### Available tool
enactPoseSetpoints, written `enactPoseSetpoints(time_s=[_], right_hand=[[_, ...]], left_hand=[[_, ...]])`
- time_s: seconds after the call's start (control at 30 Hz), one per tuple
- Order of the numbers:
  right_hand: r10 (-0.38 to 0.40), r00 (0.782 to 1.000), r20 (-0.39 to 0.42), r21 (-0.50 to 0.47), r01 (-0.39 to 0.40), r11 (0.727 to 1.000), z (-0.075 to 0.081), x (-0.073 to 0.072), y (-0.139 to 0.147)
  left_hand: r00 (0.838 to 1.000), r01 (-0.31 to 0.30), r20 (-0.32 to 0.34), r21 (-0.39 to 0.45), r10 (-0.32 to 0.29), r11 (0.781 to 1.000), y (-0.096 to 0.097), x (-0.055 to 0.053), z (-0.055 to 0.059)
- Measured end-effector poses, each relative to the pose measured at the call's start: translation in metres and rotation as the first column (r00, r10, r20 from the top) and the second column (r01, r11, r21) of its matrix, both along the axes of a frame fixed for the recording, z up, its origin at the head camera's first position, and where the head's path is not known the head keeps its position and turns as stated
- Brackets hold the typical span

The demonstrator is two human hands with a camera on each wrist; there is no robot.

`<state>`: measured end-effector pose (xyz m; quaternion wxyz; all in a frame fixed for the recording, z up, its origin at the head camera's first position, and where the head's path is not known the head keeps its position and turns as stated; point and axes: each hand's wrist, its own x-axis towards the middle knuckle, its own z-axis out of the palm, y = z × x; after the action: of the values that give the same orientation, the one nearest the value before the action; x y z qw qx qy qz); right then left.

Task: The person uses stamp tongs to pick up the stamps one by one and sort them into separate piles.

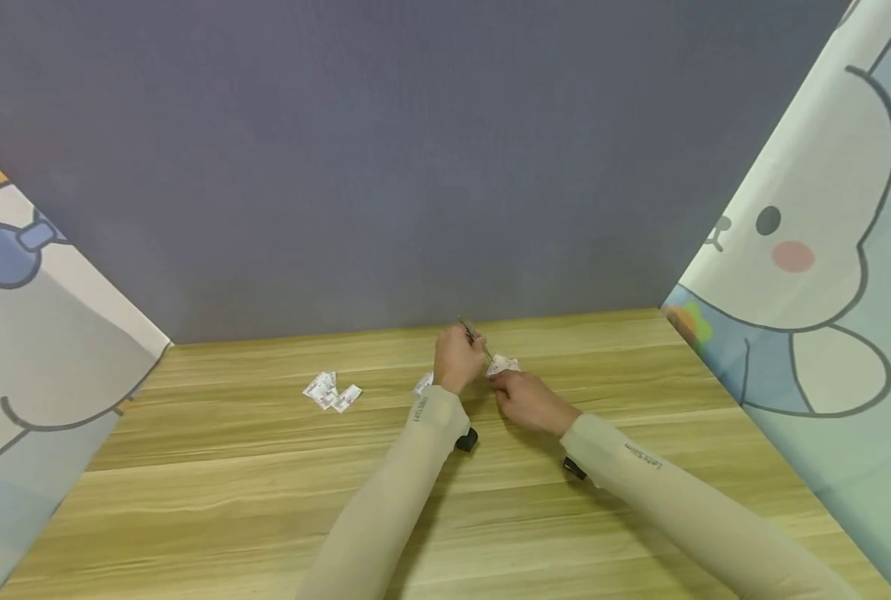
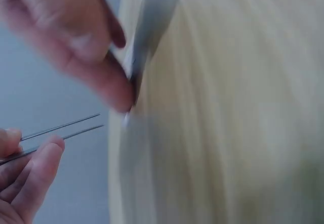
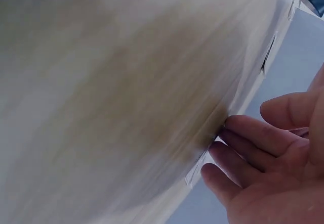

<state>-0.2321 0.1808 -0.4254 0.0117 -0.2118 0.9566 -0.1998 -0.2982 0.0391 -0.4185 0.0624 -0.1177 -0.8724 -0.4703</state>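
My left hand [image 1: 458,360] grips a pair of thin metal tweezers [image 2: 61,127] between thumb and fingers, the two prongs apart in the left wrist view. Seen from the head, the tweezers slant down toward small white printed packets [image 1: 503,364]. Right at those packets are the fingertips of my right hand [image 1: 531,402]. In the right wrist view, its fingers [image 3: 253,155] extend loosely to the tabletop, with the thumb apart from them. Beside my left wrist lies another white packet [image 1: 423,382], partly hidden by the arm.
Several white packets [image 1: 322,389] form a loose, overlapping cluster on the left of the wood-grain table [image 1: 250,492]. A grey panel [image 1: 415,167] rises behind the table's far edge. Cartoon-printed panels [image 1: 813,275] flank both sides.
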Motion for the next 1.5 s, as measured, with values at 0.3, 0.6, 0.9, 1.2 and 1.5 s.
enactPoseSetpoints(time_s=[0.3,0.6,0.9,1.2,1.5], right_hand=[[-0.028,0.999,0.031,-0.023,0.029,0.999,-0.003,-0.006,0.008],[0.033,0.999,-0.030,-0.044,-0.034,0.998,-0.002,-0.010,0.013],[0.028,0.999,-0.022,-0.045,-0.029,0.999,0.003,-0.009,-0.006],[0.216,0.976,-0.016,-0.055,-0.216,0.975,0.005,0.002,-0.065],[0.272,0.962,-0.001,0.050,-0.271,0.961,-0.002,0.003,-0.085]], left_hand=[[0.997,-0.070,-0.019,0.039,0.071,0.997,-0.049,-0.002,0.008],[0.996,-0.081,-0.026,0.008,0.081,0.997,-0.095,-0.003,0.012],[0.998,-0.062,0.009,0.011,0.062,0.998,-0.115,-0.002,0.011],[0.999,-0.032,-0.004,-0.010,0.032,0.999,-0.119,-0.001,0.010],[1.000,0.021,0.018,-0.011,-0.021,1.000,-0.122,0.001,0.010]])
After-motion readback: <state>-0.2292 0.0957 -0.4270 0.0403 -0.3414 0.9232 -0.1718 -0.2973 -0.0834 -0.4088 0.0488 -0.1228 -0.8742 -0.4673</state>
